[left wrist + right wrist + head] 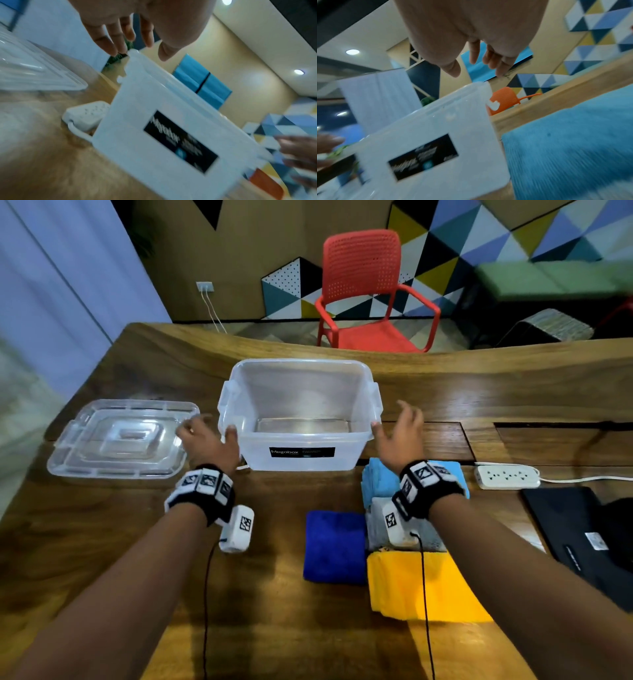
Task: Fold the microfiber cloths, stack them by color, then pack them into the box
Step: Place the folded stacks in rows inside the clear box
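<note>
Far left on the wooden table [102, 542] the clear lid [120, 440] lies flat, and your left hand [205, 440] hangs just beside the left end of the clear plastic box [301, 419], fingers [109, 36] loosely spread and gripping nothing. The box stands upright and empty with its black label [301, 453] facing you, and your right hand [400, 433] is open at its right end, fingers [501, 65] relaxed and apart. Nearer you on the right lie the folded cloths: the dark blue cloth [334, 546], the light blue cloths [380, 481] just beside the box, a grey cloth [376, 522] and the yellow cloth [428, 587], with a white power strip [507, 477] and a black laptop [575, 539] further right.
</note>
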Tool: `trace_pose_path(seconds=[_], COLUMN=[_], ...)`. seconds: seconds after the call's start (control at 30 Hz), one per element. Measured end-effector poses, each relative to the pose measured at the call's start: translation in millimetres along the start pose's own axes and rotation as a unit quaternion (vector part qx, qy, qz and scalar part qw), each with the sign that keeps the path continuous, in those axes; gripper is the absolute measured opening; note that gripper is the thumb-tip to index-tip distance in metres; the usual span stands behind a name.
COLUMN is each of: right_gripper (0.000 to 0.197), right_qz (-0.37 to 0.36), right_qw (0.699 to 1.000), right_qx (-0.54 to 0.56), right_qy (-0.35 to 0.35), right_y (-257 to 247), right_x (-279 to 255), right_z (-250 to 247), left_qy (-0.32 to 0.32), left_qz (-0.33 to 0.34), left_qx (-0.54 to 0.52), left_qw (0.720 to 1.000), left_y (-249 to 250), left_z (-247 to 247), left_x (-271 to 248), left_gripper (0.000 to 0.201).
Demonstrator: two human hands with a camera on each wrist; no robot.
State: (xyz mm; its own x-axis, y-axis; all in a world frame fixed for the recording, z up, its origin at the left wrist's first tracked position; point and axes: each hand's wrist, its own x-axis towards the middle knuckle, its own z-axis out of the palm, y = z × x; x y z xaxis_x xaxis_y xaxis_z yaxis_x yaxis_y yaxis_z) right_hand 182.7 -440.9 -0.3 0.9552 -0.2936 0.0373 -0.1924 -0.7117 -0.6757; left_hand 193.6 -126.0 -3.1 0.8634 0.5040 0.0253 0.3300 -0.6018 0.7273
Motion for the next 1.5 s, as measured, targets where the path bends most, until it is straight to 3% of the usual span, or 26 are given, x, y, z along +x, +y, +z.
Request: trace_pose_path(seconds=[0.07, 0.13, 0.17, 0.23, 0.43, 0.5, 0.57, 0.7, 0.83, 0.93, 1.1, 1.3, 1.5], right_gripper=[0.078, 0.074, 0.072, 0.066, 0.031, 0.019, 0.018, 0.022, 0.027, 0.058, 0.076, 0.075, 0.073], right_qz=[0.073, 0.114, 0.113, 0.112, 0.113, 0.101, 0.089, 0.081, 0.076, 0.095, 0.121, 0.104, 0.091], right_qw=[0.992, 0.973, 0.97, 0.967, 0.942, 0.928, 0.92, 0.922, 0.924, 0.91, 0.907, 0.943, 0.955], right_qx=[0.057, 0.147, 0.17, 0.203, 0.315, 0.357, 0.381, 0.376, 0.369, 0.39, 0.354, 0.262, 0.224], right_qy=[-0.08, -0.136, -0.13, -0.108, -0.039, -0.032, -0.035, -0.05, -0.072, -0.108, -0.195, -0.176, -0.173], right_y=[-1.3, -1.1, 0.5, 3.6, 4.5, -4.8, -18.5, -54.2, -80.0, -86.5, -80.6, -78.4, -81.9], right_x=[10.9, 12.6, 10.7, 7.8, -8.9, -19.7, -33.9, -67.1, -108.2, -138.5, -177.0, -207.3, -224.0], right_z=[-2.9, 3.2, 8.8, 16.7, 9.6, 3.2, -1.3, 3.0, 24.4, 43.9, 64.4, 77.3, 80.9], left_qy=[-0.084, -0.174, -0.19, -0.184, -0.18, -0.174, -0.142, -0.078, -0.043, -0.027, -0.089, -0.141, -0.16], left_qz=[-0.039, -0.026, -0.006, 0.012, 0.008, -0.013, -0.049, -0.053, -0.053, -0.06, -0.108, -0.132, -0.122], left_qx=[-0.017, 0.005, 0.02, 0.011, -0.063, -0.096, -0.138, -0.127, -0.155, -0.174, -0.099, -0.026, 0.006], left_qw=[0.996, 0.984, 0.982, 0.983, 0.982, 0.98, 0.979, 0.987, 0.986, 0.983, 0.985, 0.981, 0.98], left_y=[-2.8, -2.8, -1.1, 0.1, -2.3, -5.5, -17.4, -38.7, -72.6, -109.4, -165.5, -195.1, -192.6], left_z=[-3.5, -6.1, -6.7, -7.3, -31.4, -48.8, -67.2, -115.7, -163.9, -188.2, -198.0, -203.0, -206.8], left_x=[25.7, 36.3, 37.0, 37.3, 31.3, 31.9, 34.8, 23.7, 7.9, -0.1, -15.8, -37.1, -40.2], left_gripper=[0.067, 0.058, 0.047, 0.034, 0.026, 0.032, 0.051, 0.044, 0.022, 0.023, 0.048, 0.031, 0.035])
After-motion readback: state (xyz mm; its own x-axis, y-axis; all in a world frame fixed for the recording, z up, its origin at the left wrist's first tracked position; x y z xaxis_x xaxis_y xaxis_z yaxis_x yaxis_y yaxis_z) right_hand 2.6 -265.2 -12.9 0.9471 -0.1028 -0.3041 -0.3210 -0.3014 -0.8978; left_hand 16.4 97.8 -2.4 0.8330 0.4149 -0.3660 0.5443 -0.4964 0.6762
